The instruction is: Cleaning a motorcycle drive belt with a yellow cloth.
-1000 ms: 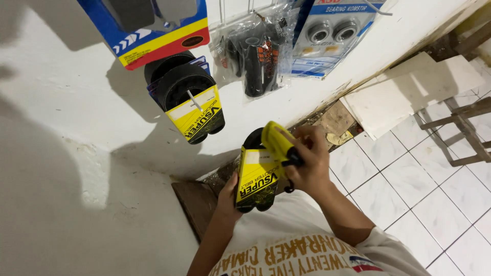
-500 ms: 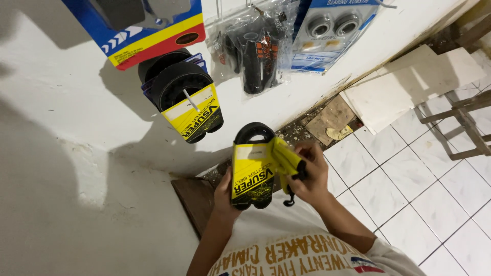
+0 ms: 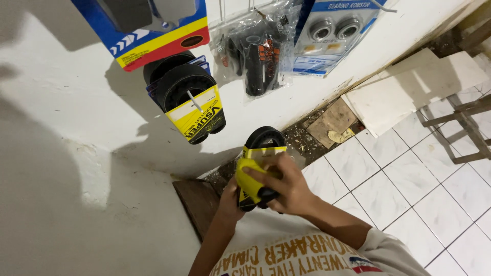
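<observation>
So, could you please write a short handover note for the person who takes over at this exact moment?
Left hand: under and behind the black belt in a yellow card sleeve, gripping its lower part.
Right hand: presses a yellow cloth on the front of the sleeve, fingers closed over it.
Nearby: a matching sleeved belt hangs on the white wall, beside a bag of black grips and a blue bearing pack.
Done: belt is in hand, cloth is on it.
Left: I cannot tell how much of the sleeve is wiped; the belt is not on the wall.
</observation>
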